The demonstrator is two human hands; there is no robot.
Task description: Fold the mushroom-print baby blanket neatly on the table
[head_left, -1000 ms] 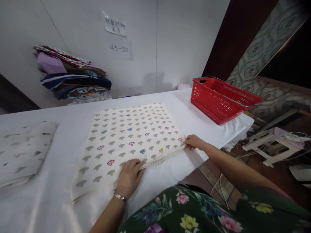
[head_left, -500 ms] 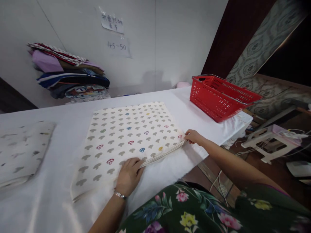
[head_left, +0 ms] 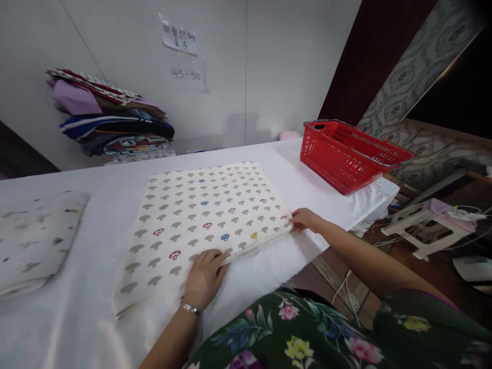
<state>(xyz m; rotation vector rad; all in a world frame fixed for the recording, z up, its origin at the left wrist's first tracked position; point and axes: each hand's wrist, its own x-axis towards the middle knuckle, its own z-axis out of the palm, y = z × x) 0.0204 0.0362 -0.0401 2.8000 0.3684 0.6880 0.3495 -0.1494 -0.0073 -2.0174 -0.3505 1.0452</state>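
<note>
A cream cloth (head_left: 215, 205) printed with grey and a few coloured mushrooms lies folded in several layers on the white-covered table. Its layered near edge faces me. My left hand (head_left: 205, 275) is closed on the middle of that edge, fingers on top and thumb at the side of the layers. At the near right corner my right hand (head_left: 304, 219) pinches the layers between thumb and fingers. Part of the corner is hidden by the fingertips. A second folded cloth (head_left: 36, 236), pale with small plant-like prints, rests at the left, apart from both hands.
Behind the table at the left rises a stack of folded fabrics (head_left: 115, 118). A red plastic basket (head_left: 346, 159) stands at the table's far right. Paper signs (head_left: 179, 37) hang on the wall. Beyond the table's right end is a plastic stool (head_left: 426, 220) with cables on it.
My right hand has shifted very slightly left at the cloth's corner, and its fingers cover a little more of it. The left hand stays in place.
</note>
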